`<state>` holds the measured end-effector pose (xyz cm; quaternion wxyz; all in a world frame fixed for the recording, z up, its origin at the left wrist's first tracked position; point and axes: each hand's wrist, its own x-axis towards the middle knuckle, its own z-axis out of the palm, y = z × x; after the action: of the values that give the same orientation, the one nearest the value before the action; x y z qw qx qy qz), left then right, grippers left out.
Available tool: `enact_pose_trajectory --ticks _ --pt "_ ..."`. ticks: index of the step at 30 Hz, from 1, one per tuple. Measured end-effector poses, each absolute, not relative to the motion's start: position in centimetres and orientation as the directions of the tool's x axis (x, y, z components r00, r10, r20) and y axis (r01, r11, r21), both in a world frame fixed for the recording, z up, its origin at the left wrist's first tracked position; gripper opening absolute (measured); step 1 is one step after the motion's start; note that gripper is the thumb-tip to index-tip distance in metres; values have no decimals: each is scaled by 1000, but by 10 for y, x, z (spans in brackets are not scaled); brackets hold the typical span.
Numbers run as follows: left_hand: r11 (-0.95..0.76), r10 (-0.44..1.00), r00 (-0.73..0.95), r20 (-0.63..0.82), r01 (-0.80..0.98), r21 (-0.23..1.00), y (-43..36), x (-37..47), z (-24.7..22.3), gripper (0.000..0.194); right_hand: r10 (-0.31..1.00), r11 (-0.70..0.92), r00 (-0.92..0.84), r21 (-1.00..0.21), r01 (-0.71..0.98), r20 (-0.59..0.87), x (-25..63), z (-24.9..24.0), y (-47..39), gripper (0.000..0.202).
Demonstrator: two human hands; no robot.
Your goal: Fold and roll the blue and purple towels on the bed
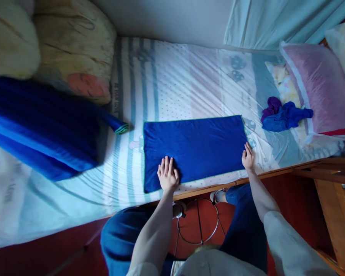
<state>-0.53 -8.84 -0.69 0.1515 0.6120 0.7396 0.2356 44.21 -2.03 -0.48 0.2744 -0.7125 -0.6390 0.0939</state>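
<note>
A blue towel (201, 147) with thin green edging lies spread in a flat rectangle near the front edge of the bed. My left hand (168, 174) rests palm down on its lower left part, fingers stretched and slightly apart. At the towel's right edge is my right hand (248, 156), its fingers drawn together and curled over the border; the fingertips are partly hidden. To the left, a larger pile of folded blue cloth (46, 130) has one rolled, green-edged end (121, 128) sticking out toward the towel.
The bed (172, 84) has a patterned sheet and a wooden edge rail (276, 170). Crumpled blue and purple cloths (287, 115) lie by a pink pillow (327, 86) at right. Bulky pillows (74, 50) stand back left. Below is a metal-ringed stool (197, 242).
</note>
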Motion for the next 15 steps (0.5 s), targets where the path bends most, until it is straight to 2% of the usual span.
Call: enact_pose_trajectory --ticks 4,10,15 --pt "143 976 -210 62 823 550 -87 -5 -6 59 953 -92 214 -464 881 216 392 3 -14 51" --pt "151 977 -208 39 815 560 -86 -5 -3 60 996 23 26 -505 863 90 245 8 -33 54" --pt "162 979 -202 15 826 540 -86 -4 1 60 999 -10 29 -515 857 28 203 1 -45 56"
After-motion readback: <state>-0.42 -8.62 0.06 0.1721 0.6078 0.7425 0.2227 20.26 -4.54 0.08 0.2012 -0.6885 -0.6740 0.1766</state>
